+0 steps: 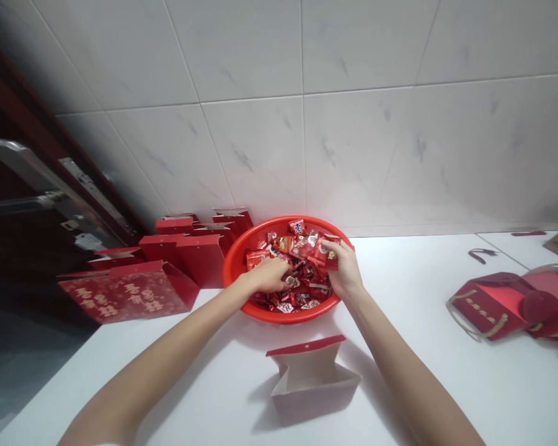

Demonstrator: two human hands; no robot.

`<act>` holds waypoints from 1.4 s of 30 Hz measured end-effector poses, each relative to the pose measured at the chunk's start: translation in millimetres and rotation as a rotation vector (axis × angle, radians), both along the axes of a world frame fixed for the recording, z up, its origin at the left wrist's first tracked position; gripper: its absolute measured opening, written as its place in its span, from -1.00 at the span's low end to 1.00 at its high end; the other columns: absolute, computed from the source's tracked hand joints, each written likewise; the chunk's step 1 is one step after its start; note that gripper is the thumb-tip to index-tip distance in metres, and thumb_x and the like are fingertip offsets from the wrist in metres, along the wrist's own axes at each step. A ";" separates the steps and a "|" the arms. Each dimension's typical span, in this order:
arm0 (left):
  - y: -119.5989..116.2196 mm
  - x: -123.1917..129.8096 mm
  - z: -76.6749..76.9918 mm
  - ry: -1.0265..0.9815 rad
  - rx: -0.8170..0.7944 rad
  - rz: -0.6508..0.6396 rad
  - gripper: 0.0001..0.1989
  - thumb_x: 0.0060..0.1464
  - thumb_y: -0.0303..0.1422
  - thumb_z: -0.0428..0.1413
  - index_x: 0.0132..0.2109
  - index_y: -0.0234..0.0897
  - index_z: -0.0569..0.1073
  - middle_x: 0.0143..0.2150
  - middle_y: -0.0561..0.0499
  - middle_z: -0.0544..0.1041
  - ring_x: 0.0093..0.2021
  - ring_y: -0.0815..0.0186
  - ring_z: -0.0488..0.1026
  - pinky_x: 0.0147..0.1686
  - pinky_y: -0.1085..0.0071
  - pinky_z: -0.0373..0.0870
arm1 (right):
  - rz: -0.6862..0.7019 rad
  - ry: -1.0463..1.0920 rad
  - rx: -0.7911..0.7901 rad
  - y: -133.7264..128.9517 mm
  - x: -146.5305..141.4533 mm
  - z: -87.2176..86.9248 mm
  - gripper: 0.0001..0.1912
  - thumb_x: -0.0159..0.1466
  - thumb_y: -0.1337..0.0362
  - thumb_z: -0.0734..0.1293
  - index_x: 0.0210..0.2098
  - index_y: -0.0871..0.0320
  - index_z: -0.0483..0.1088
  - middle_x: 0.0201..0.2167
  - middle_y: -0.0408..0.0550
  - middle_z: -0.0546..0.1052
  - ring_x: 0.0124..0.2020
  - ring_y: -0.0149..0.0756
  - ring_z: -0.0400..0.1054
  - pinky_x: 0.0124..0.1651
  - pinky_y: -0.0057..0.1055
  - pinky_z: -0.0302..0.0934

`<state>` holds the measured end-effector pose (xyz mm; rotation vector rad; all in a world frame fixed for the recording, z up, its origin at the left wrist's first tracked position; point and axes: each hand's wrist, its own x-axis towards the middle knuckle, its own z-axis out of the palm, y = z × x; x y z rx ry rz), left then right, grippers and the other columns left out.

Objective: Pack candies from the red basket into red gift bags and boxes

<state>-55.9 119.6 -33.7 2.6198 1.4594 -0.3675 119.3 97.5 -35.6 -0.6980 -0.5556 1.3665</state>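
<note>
A red plastic basket (232,263) stands on the table, filled with wrapped candies (302,248), mostly in red wrappers. My left hand (270,274) reaches down among them at the left, its fingers bent and their tips hidden; what they grip, if anything, cannot be made out. At the basket's right side, my right hand (344,267) pinches a red-wrapped candy packet (324,253) between thumb and fingers. In front of the basket, between my forearms, a small paper gift bag (314,396) stands with its mouth open and a red flap at the back.
Several red gift bags (199,257) stand to the left, one with gold characters (116,297). Red gift boxes (493,303) with cord handles lie on the right, near a dark ribbon piece (482,254). A tiled wall (353,155) bounds the white table (409,279); a dark door (28,173) is at left.
</note>
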 end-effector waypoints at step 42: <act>-10.2 -2.0 -7.0 -0.061 -0.325 -0.139 -0.54 -0.10 -0.40 0.27 0.03 -0.12 0.59 -0.28 0.00 0.65 -0.24 0.14 0.53 -0.27 0.39 0.33 | -0.003 -0.031 0.024 -0.5 0.1 0.0 -0.85 -0.10 0.31 0.51 -0.50 0.10 0.49 -0.50 -0.23 0.56 -0.42 -0.35 0.40 -0.31 -0.41 0.33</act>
